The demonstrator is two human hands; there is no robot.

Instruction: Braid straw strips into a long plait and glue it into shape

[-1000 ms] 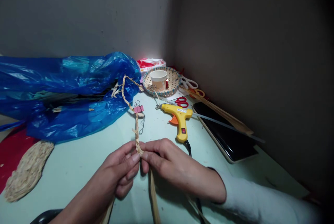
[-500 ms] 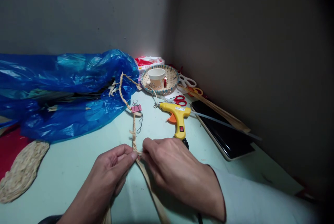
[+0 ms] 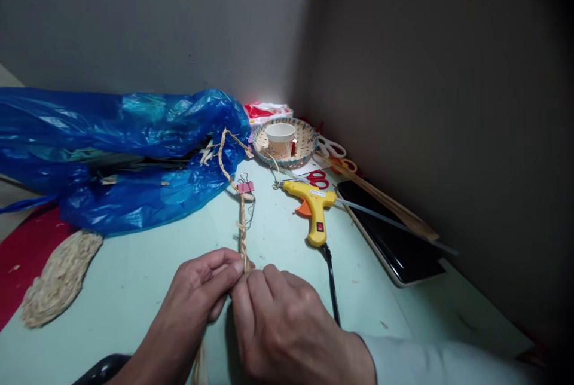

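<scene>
A braided straw cord (image 3: 243,231) runs from the blue plastic bag (image 3: 116,158) across the pale green table (image 3: 134,277) to my hands. A pink binder clip (image 3: 245,186) is clamped on it partway along. My left hand (image 3: 202,292) pinches the near end of the braid between thumb and fingers. My right hand (image 3: 280,325) is closed right beside it, fingers curled over the same end and the loose strands. Loose straw strands (image 3: 200,367) hang below my hands toward the table's front edge.
A yellow glue gun (image 3: 314,210) with a black cord lies right of the braid. Behind it are red scissors (image 3: 317,178), a woven basket (image 3: 307,134) holding a paper cup (image 3: 280,138), a dark tablet (image 3: 394,235) and straw strips. A woven straw piece (image 3: 60,277) lies at left.
My right hand has moved left and closed over the braid end against my left hand, covering the loose strand that showed between them. The view has shifted slightly.
</scene>
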